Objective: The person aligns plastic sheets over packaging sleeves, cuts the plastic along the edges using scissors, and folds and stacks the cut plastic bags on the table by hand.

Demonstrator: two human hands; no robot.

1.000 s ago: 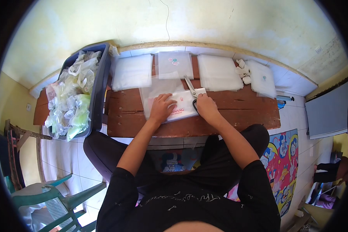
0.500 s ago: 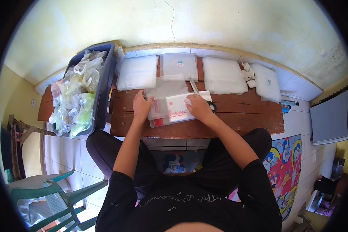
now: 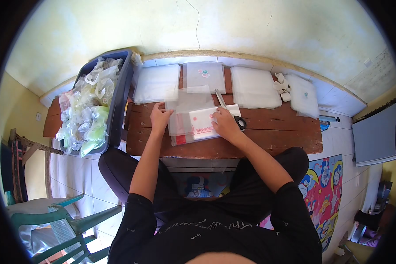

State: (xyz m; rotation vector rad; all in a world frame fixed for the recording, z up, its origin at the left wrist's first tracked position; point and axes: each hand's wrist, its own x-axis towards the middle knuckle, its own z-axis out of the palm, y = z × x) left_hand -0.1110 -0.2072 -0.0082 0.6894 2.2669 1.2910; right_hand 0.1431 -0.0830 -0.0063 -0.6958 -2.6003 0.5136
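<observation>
A white plastic pack (image 3: 207, 125) with red print reading "BAWANG" lies on the low wooden table in front of me. Clear plastic bags (image 3: 180, 121) overlap its left side, with a red patch showing at their lower corner. My left hand (image 3: 161, 119) is at the left edge of these bags, thumb and forefinger apart, nothing visible between them. Over the right part of the white pack, my right hand (image 3: 226, 123) is closed around scissors (image 3: 221, 99). Their blades point away from me, and a black handle loop shows right of the hand. The right fingertips are partly hidden.
Stacks of clear plastic bags (image 3: 255, 86) line the table's (image 3: 286, 132) back edge. White rolled pieces (image 3: 282, 86) lie among them at the right. A dark tub (image 3: 128, 72) full of crumpled plastic stands at the left. A green chair (image 3: 79, 224) is lower left.
My left hand has drawn slightly left, off the surface of the clear bags, and its fingers have spread. The right hand has barely moved, with more of the scissors' handle loop showing.
</observation>
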